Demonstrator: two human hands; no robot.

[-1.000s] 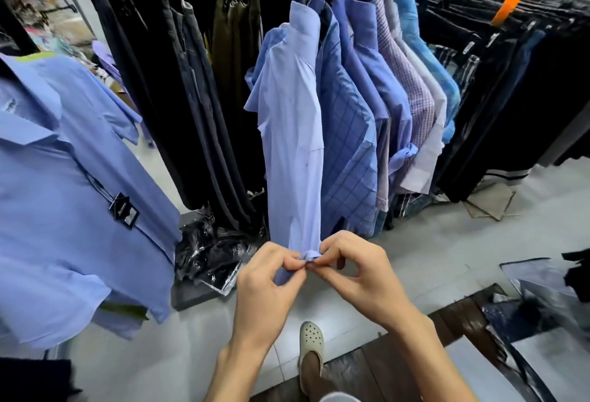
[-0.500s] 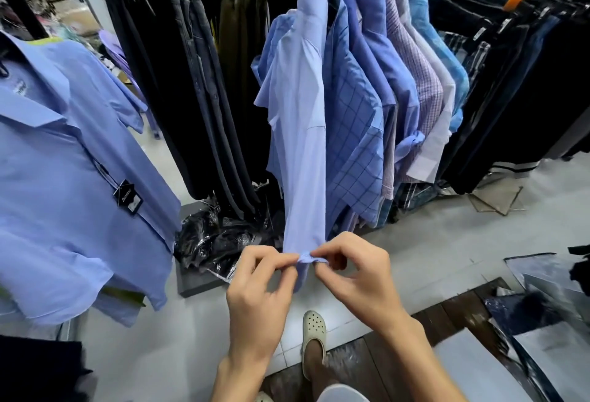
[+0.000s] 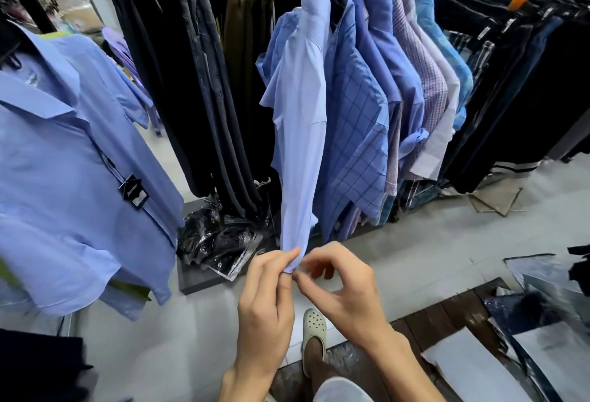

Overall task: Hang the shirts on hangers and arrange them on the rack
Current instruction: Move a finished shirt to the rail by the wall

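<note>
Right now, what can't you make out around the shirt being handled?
- Head view: the rack rail and hanger hooks are cut off by the top edge.
- The light blue shirt hem is bunched inside the left hand fingers; whether the right hand still touches it is unclear.
- The tag print is too small.

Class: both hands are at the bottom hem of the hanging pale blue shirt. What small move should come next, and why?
Probably tug the hem down to straighten it: the left hand pinches the pale blue shirt, and the right hand pinches beside it.

shirts (image 3: 367,107) packed tight (rack), floor (image 3: 399,248) open — right
</note>
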